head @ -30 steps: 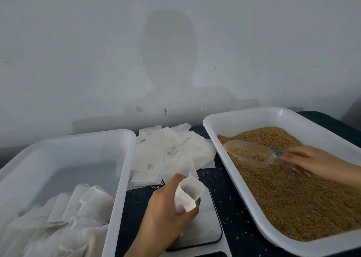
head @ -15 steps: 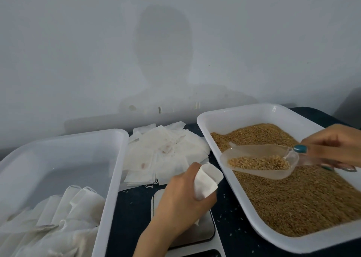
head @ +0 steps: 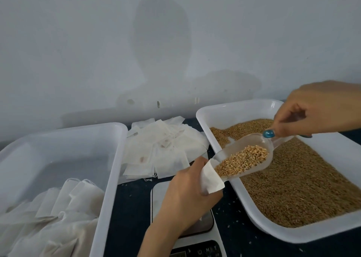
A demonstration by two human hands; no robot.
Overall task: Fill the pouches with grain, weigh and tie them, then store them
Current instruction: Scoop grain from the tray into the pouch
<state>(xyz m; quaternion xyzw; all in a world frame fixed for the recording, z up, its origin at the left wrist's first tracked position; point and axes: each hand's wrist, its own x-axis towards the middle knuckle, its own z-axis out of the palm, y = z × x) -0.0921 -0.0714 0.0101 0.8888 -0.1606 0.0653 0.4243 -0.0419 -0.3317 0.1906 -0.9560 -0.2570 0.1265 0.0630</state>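
- The fingers (head: 203,192) of the left hand (head: 187,196) were curled round a white pouch (head: 212,180). They gripped it with its open mouth turned up and to the right.
- The fingers (head: 287,119) of the right hand (head: 320,108) pinched the handle of a clear scoop (head: 230,153), with a teal-nailed thumb on top.
- The scoop sloped down from the right fingers toward the left ones, and its lip sat at the pouch's mouth. Whether the lip was inside the mouth could not be told.
- A heap of grain (head: 244,161) lay in the scoop's bowl, between the two sets of fingers and nearer the left ones.
- Below the right fingers and the scoop stood the grain tray (head: 214,112), white and filled with a brown bed of the same grain.
- Directly under the left fingers and wrist sat a scale (head: 158,196). It was white with a grey platform, and its button strip was cut by the bottom edge.
- Past the left fingers, toward the wall, a loose pile of empty pouches (head: 166,149) lay flat on the dark desk (head: 129,217) between the two trays.
- Well to the left of the left fingers stood a second white tray (head: 109,178). Filled pouches (head: 58,207) were bunched in its near corner, and their ties were too blurred to judge.
- A few stray kernels (head: 237,220) dotted the desk between the scale and the grain tray.
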